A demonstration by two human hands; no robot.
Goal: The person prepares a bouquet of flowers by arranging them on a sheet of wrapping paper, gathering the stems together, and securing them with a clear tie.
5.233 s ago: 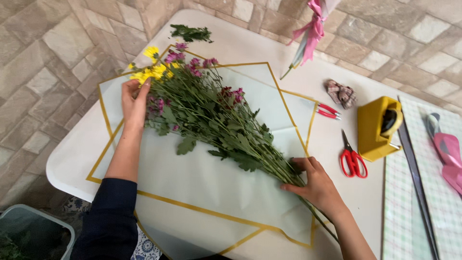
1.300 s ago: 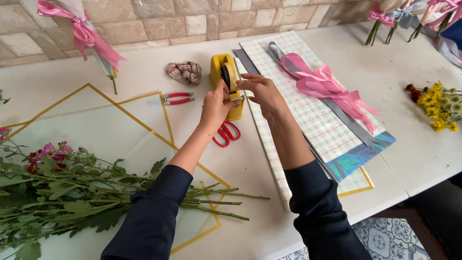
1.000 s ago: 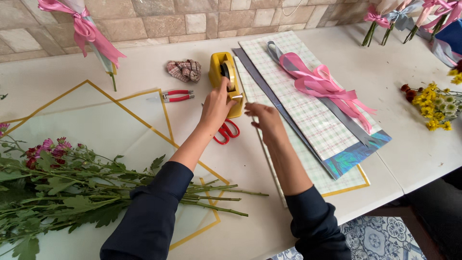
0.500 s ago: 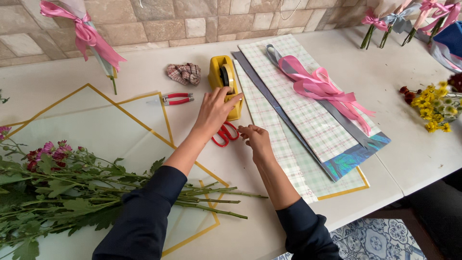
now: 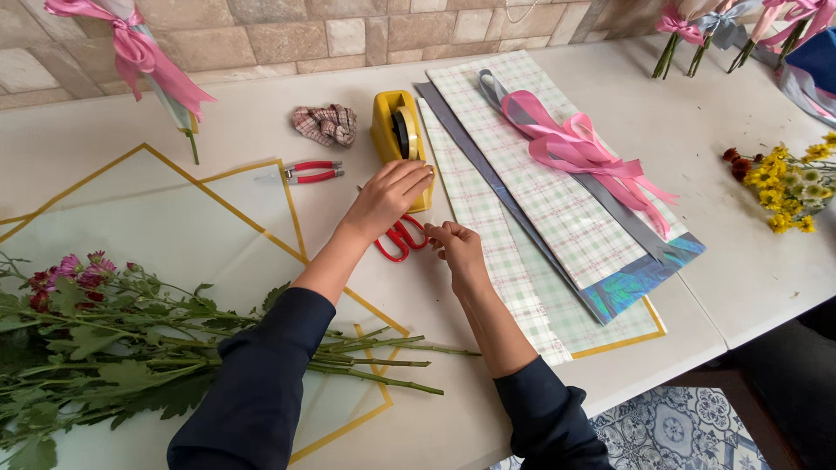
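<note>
My left hand presses down on the near end of a yellow tape dispenser on the white table. My right hand sits just in front of it, fingers pinched together as if on a strip of clear tape, though the tape is too thin to make out. Red-handled scissors lie under and between both hands. A bunch of green-stemmed flowers with purple blooms rests on translucent wrapping sheets with gold borders at the left.
Plaid and iridescent wrapping sheets with pink and grey ribbons lie to the right. Red pliers and a plaid cloth scrunchie lie near the dispenser. Yellow flowers are at far right; wrapped stems stand along the brick wall.
My right hand has drawn back from the dispenser toward me, fingers pinched. My left hand has stayed on the dispenser. Earlier both hands were on the flower bunch.
</note>
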